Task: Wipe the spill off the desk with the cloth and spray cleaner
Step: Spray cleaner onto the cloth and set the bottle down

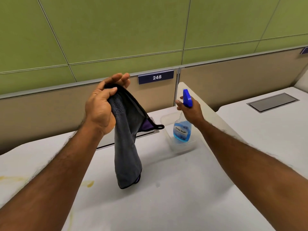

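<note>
Hands both occupied: left hand [100, 107] raised, thumb and fingers pinching the top edge of the cloth [126, 147], the rest hanging free above the white surface [183, 189], lower tip seemingly clear of it. Meanwhile right hand [191, 110] curled round the neck of the spray bottle [182, 130], just under the blue trigger head. Bottle upright in or just over a clear tray [181, 151] at the back right; cannot tell whether lifted or standing.

Cloth judged light, limp, absorbent, not slippery. For wiping, better bunched or folded into a pad under the palm than pinched by one edge. Dark grey plush face, purple reverse, black piping, small hanging loop at one corner.

Bottle judged fairly light, rigid, smooth-walled. Neck the sound place to hold, leaving the index finger free for the trigger. Clear plastic, blue liquid in the lower part, printed label.

Target spill [88, 183]: yellowish smears at near left, beside the left forearm.
</note>
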Demonstrator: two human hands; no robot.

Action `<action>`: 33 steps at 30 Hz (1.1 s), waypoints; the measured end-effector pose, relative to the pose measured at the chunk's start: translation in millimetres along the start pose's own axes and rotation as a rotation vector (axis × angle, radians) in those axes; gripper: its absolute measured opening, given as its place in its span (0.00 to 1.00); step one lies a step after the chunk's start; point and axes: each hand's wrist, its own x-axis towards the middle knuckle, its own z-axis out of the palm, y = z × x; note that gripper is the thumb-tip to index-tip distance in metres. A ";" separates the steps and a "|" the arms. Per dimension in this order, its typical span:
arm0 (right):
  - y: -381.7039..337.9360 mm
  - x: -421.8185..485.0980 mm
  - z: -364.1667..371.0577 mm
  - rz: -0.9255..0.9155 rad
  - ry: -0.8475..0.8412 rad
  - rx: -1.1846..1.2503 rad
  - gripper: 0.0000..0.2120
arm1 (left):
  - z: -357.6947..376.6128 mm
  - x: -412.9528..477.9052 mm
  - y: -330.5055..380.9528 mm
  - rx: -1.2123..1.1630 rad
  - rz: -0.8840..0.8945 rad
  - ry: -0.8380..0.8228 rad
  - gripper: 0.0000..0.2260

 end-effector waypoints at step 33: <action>-40.0 -172.1 106.8 0.246 -0.569 0.178 0.19 | -7.9 -49.3 67.1 -0.100 -0.006 -0.060 0.18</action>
